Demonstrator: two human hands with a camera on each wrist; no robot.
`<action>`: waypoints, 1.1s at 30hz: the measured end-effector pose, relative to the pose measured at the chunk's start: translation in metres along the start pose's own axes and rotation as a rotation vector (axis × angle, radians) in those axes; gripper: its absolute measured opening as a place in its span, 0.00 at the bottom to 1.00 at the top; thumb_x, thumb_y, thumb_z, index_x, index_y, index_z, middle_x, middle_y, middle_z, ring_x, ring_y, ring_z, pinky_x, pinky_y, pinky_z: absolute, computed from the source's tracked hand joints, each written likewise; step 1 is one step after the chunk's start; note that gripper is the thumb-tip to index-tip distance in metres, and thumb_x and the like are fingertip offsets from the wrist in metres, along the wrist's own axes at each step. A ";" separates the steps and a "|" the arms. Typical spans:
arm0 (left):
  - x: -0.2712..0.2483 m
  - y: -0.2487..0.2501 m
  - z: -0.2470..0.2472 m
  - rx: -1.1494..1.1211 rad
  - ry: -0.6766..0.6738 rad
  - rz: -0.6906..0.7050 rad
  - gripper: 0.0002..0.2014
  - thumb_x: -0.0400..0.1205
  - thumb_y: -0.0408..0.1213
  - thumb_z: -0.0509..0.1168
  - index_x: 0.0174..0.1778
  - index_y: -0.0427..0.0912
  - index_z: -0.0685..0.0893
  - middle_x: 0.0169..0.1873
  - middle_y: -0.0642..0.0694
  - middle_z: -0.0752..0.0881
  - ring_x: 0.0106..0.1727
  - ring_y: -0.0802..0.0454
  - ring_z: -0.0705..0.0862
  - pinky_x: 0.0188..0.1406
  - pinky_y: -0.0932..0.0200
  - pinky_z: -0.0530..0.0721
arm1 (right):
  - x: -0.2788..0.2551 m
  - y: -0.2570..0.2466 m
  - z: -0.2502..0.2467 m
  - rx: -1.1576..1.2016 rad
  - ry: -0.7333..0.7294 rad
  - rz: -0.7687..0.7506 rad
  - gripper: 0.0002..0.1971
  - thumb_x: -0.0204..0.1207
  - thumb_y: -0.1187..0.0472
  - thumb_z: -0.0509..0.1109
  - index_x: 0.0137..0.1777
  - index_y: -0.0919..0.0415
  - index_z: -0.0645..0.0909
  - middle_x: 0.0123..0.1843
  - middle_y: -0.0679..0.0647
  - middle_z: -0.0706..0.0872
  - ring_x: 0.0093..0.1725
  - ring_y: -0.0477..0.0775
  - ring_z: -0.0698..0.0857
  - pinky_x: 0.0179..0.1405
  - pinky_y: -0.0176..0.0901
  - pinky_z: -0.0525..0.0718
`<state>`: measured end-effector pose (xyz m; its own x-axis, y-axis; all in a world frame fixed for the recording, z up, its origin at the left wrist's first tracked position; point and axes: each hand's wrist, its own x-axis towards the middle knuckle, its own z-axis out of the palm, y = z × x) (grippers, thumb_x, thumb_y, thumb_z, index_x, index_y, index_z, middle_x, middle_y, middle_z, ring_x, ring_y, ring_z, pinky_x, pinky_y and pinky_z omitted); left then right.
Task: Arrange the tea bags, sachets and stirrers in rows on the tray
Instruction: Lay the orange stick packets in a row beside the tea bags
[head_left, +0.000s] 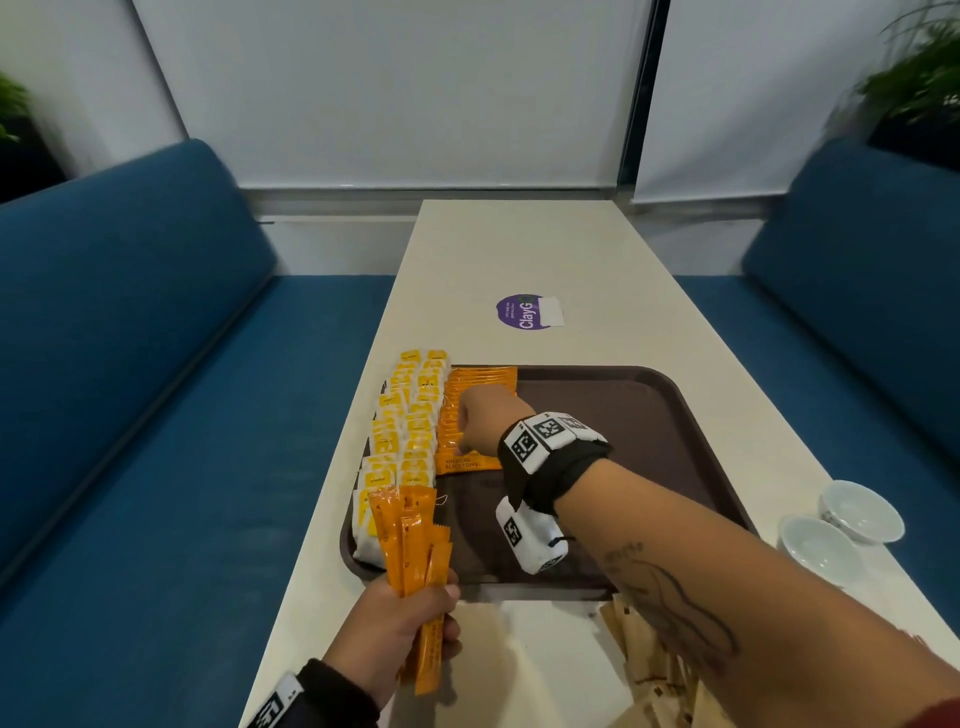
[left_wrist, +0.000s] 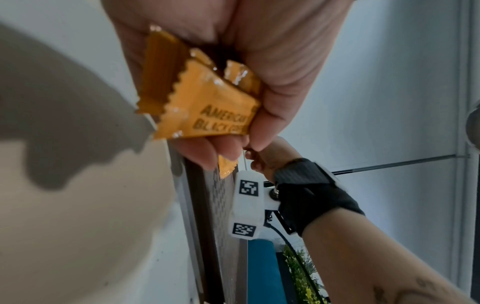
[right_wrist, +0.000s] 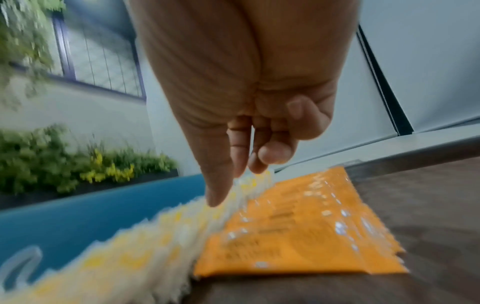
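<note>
left hand grips a bunch of light, slippery orange foil coffee sachets mid-length, right hand hangs loosely curled, empty, over the sachet row under its fingers on the brown plastic tray

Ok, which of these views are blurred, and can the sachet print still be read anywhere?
Head view: sharp centrally, smeared at the edges. Left wrist view: sharp on the held orange sachets, print partly readable; soft-edged shadow on the table. Right wrist view: motion-blurred throughout, print on the laid sachets unreadable.
</note>
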<state>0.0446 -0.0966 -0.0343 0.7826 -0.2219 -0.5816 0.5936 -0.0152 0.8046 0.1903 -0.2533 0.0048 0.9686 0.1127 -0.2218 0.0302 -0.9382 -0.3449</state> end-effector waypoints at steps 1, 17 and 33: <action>0.000 0.000 0.000 -0.021 -0.004 0.010 0.03 0.79 0.28 0.66 0.47 0.33 0.80 0.26 0.40 0.83 0.29 0.45 0.83 0.29 0.52 0.84 | -0.010 -0.002 -0.006 0.085 0.041 -0.011 0.10 0.74 0.59 0.75 0.47 0.66 0.83 0.48 0.58 0.85 0.48 0.55 0.83 0.49 0.47 0.84; -0.014 0.001 0.013 -0.047 -0.144 0.231 0.18 0.72 0.47 0.64 0.47 0.35 0.83 0.26 0.39 0.82 0.24 0.50 0.82 0.21 0.60 0.81 | -0.141 0.003 0.025 0.912 -0.236 0.066 0.15 0.79 0.45 0.66 0.44 0.58 0.77 0.33 0.53 0.83 0.27 0.47 0.82 0.19 0.34 0.71; 0.009 -0.002 0.002 -0.258 0.228 0.351 0.25 0.76 0.44 0.68 0.67 0.37 0.76 0.51 0.36 0.87 0.49 0.39 0.87 0.44 0.47 0.85 | -0.156 -0.007 0.047 1.047 -0.238 0.076 0.09 0.74 0.67 0.72 0.35 0.57 0.78 0.27 0.50 0.81 0.26 0.45 0.78 0.19 0.33 0.69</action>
<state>0.0502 -0.1007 -0.0411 0.9476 0.0490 -0.3156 0.2915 0.2711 0.9173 0.0270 -0.2488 -0.0013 0.8827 0.2329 -0.4083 -0.3637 -0.2118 -0.9071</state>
